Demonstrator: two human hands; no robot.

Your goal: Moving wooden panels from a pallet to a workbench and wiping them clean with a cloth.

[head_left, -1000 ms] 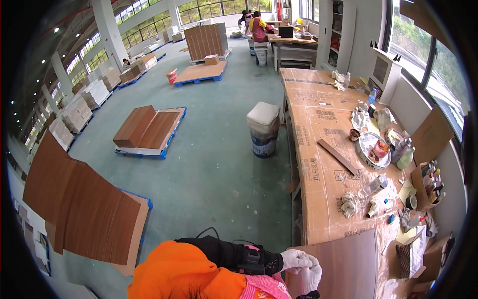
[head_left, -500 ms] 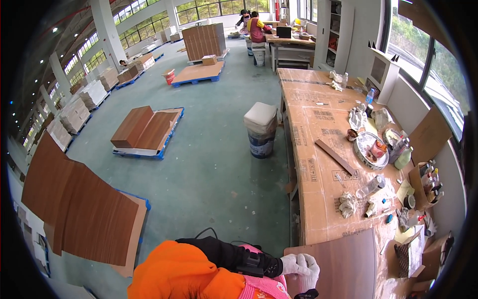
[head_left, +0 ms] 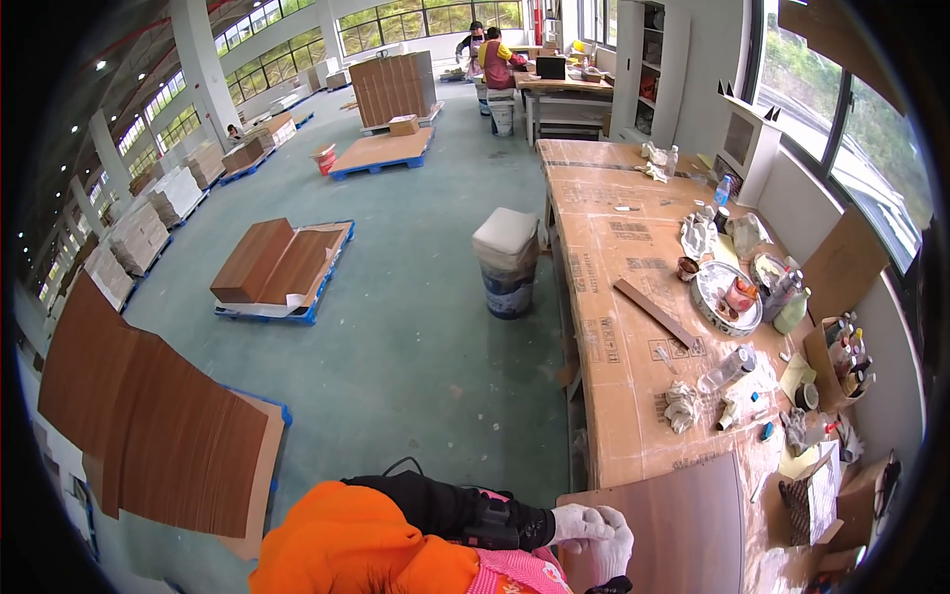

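My white-gloved left hand [head_left: 574, 522] and white-gloved right hand [head_left: 612, 546] come together, fingers curled in nearly closed; I cannot tell whether anything is pinched between them. At three o'clock from my hands lies the flat brown wood-grain panel [head_left: 683, 525], on a long worktable covered in tan cardboard [head_left: 628, 426]. Toward one o'clock are a clear plastic bottle [head_left: 725, 370] and, farther off, a round white tray [head_left: 712, 284] with dark stains.
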